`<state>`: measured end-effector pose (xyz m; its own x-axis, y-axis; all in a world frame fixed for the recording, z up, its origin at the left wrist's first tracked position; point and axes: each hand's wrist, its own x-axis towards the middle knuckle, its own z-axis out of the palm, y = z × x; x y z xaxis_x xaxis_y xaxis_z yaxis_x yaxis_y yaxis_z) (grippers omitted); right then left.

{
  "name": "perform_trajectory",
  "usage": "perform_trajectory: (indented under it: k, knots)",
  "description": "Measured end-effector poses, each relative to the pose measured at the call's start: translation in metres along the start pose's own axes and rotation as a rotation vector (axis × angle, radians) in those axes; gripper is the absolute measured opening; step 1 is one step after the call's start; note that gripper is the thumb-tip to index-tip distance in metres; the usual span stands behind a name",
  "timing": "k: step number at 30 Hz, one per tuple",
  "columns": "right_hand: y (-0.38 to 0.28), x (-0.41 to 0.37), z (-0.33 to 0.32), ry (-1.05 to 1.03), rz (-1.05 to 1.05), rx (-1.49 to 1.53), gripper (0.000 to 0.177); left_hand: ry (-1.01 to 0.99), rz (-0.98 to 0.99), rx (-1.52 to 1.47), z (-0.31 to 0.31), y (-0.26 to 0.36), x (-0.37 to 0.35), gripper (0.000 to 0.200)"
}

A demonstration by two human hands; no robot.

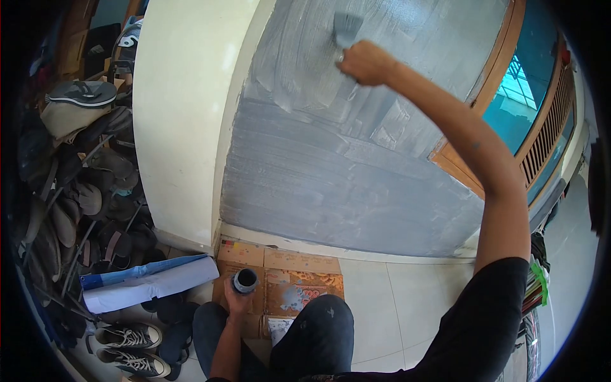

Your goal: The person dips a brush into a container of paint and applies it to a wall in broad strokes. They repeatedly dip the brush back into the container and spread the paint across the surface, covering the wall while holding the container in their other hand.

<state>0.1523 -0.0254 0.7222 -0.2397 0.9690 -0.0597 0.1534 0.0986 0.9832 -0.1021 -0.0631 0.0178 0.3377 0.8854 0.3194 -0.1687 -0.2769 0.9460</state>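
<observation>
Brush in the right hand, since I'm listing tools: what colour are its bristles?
The bristles look grey; the head view shows them best.

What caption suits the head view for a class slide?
Right hand holds brush at grey wall; left hand holds container.

Streaky grey right across the far wall (344, 184), grey on the brush (348, 27) too, cream pillar (181, 121) left, orange-brown window frame (499, 51) right, black-and-white shoes (127, 336) near left!
</observation>
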Motion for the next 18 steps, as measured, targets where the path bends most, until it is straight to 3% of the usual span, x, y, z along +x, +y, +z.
perform_trajectory:
  k: [2,6,9,12,14,16,18]
  knots:
    - [-0.041,-0.006,0.002,0.03,-0.088,0.125,0.007,0.019,-0.029,-0.125,0.003,-0.011,0.0,0.059]
    - [-0.107,-0.021,0.006,0.025,-0.188,0.346,0.007,0.008,-0.023,-0.067,-0.002,0.015,-0.003,0.058]
    - [-0.128,-0.029,-0.019,-0.138,-0.27,0.541,0.008,0.016,-0.001,-0.038,-0.002,0.007,-0.003,0.057]
    - [-0.101,-0.03,-0.023,0.002,-0.217,0.604,0.008,0.011,-0.003,-0.028,0.001,0.009,-0.002,0.057]
    - [-0.064,-0.023,-0.014,-0.041,-0.083,0.406,0.01,0.002,-0.025,-0.057,0.002,0.009,-0.001,0.058]
    - [-0.005,-0.031,-0.005,0.165,-0.072,0.403,0.013,-0.014,-0.008,-0.027,0.002,-0.014,-0.005,0.064]
    - [0.045,-0.033,-0.016,0.013,0.095,0.286,0.027,-0.019,0.006,-0.003,0.004,-0.031,-0.001,0.07]
